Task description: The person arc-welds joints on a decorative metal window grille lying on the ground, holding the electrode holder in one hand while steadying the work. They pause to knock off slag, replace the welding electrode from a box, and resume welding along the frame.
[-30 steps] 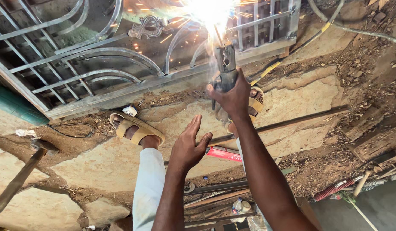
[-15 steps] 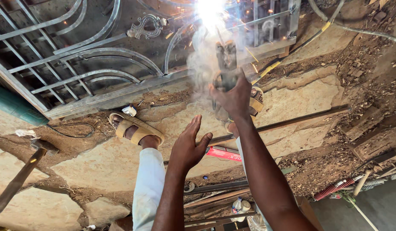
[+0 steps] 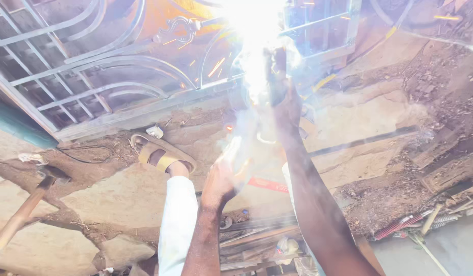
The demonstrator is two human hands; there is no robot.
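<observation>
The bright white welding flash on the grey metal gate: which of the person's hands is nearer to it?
Right. The right hand grips a dark tool just below the bright white welding flash; the left hand is open, well below it.

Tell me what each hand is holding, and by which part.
The right hand grips a dark welding tool around its lower body, below the glare. The left hand is open and holds nothing.

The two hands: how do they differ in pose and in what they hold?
The right hand is stretched far forward and closed around a dark tool at the bright sparks by the metal grille; the left hand is nearer the body, open and holding nothing. The right hand reaches the grille's frame; the left hand hangs over the ground. Both are bare and partly veiled by smoke.
</observation>
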